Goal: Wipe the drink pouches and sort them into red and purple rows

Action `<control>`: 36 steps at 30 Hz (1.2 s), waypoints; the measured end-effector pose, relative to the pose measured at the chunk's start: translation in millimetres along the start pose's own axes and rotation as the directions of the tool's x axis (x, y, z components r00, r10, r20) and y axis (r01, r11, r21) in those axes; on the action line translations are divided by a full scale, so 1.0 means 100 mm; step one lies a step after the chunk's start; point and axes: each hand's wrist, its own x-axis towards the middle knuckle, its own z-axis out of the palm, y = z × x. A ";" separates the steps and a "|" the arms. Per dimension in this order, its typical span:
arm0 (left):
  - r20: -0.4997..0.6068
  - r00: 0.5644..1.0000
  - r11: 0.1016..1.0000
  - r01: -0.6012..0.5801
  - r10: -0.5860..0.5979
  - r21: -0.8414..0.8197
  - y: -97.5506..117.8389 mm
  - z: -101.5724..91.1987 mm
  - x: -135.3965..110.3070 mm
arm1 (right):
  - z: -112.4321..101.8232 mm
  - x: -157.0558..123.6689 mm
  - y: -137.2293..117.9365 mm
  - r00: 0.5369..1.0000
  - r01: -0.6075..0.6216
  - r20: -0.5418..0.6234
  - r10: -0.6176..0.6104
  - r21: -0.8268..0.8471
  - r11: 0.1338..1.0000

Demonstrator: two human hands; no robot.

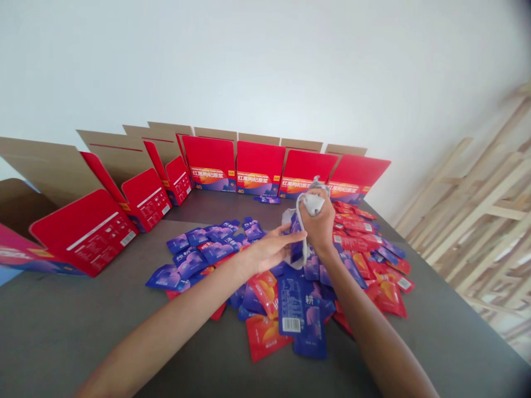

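Observation:
My left hand (pixel 271 249) grips a blue pouch (pixel 296 243) along its left side, thumb stretched across toward the cloth. A crumpled grey-white cloth (pixel 310 204) is bunched in my right hand (pixel 319 221), and part of it hangs around the pouch's edges. Both hands are over the middle of a heap of flat spouted pouches. Blue pouches (pixel 193 262) lie to the left of my hands, and red pouches (pixel 388 287) are piled mostly to the right. Just below the hands, a blue pouch with a barcode (pixel 290 304) lies face down.
Open red cartons (pixel 209 160) stand in a row along the back, with flaps up. More open cartons (pixel 91 232) line the left side of the dark table (pixel 53 326). One blue pouch (pixel 267 199) lies apart before the back row. Wooden slat frames (pixel 489 221) stand at right.

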 end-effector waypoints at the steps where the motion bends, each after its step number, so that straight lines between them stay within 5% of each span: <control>1: -0.009 1.000 1.000 -0.001 0.001 -0.009 0.00 -0.03 0.02 | -0.01 0.01 -0.01 1.000 -0.003 -0.006 0.003 0.001 1.000; 10: -0.154 0.986 0.989 -0.082 0.063 -0.122 0.09 -0.20 0.15 | -0.16 0.10 -0.09 0.992 0.075 0.091 -0.083 0.096 0.993; 16: -0.218 0.960 0.956 -0.218 0.174 -0.196 0.14 -0.04 0.10 | -0.01 -0.09 -0.20 0.896 0.203 0.408 -0.172 -0.033 0.979; 23: -0.266 0.929 0.911 -0.324 0.256 -0.255 0.23 -0.04 0.08 | 0.14 -0.30 -0.31 0.861 0.208 0.493 -0.123 -0.121 0.971; 28: -0.179 0.927 0.917 -0.360 0.330 -0.173 0.00 0.02 0.05 | 0.14 -0.29 -0.29 0.930 0.151 0.354 -0.100 -0.121 0.981; 32: -0.111 0.879 0.885 -0.452 0.463 0.116 -0.25 0.07 0.00 | 0.07 -0.21 -0.26 0.983 0.110 0.162 -0.090 -0.121 0.987; 36: 0.023 0.879 0.792 -0.440 0.476 0.423 -0.30 0.06 -0.04 | -0.04 -0.08 -0.23 0.990 0.136 0.041 -0.132 -0.135 0.981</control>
